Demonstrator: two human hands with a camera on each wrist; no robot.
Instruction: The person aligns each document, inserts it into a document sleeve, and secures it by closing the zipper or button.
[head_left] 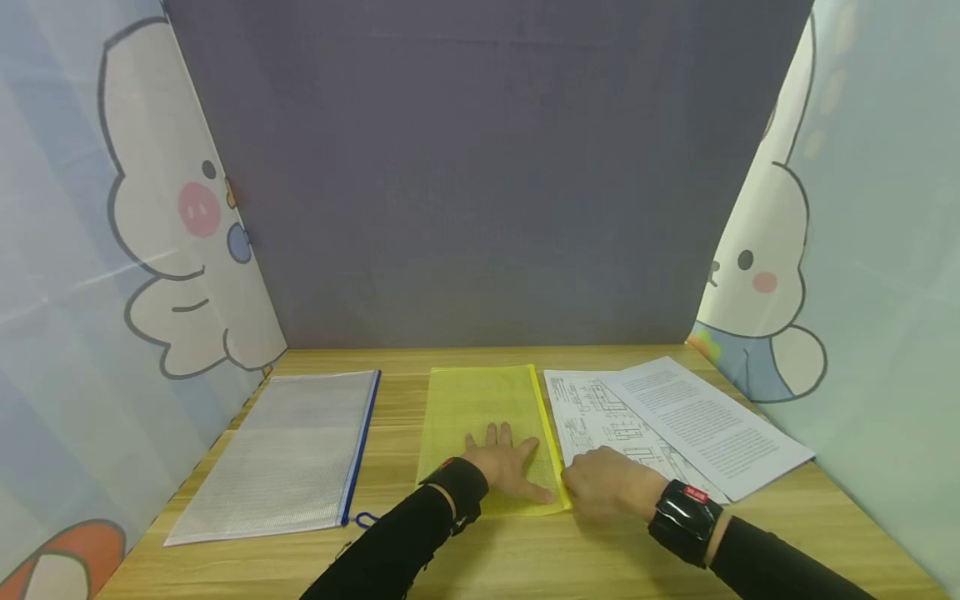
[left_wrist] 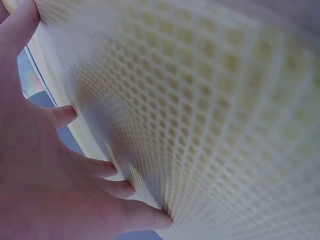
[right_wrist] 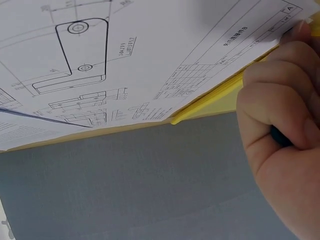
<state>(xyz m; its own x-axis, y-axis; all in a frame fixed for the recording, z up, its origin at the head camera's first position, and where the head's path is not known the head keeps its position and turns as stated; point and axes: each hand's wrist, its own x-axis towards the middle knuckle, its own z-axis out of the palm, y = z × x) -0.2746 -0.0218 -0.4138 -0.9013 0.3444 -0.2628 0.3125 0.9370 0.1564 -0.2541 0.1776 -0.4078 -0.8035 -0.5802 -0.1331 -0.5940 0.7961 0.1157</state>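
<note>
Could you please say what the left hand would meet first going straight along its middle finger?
Past the yellow mesh pouch under the left hand, probably the dark panel; depth is unclear.

**Camera Placement**

Head camera: above the tabletop (head_left: 525,567), faces forward and down. Left wrist camera: close, faces the yellow mesh pouch (head_left: 468,400). Right wrist camera: near, faces the drawing sheet (head_left: 603,429). Head view shares both.
</note>
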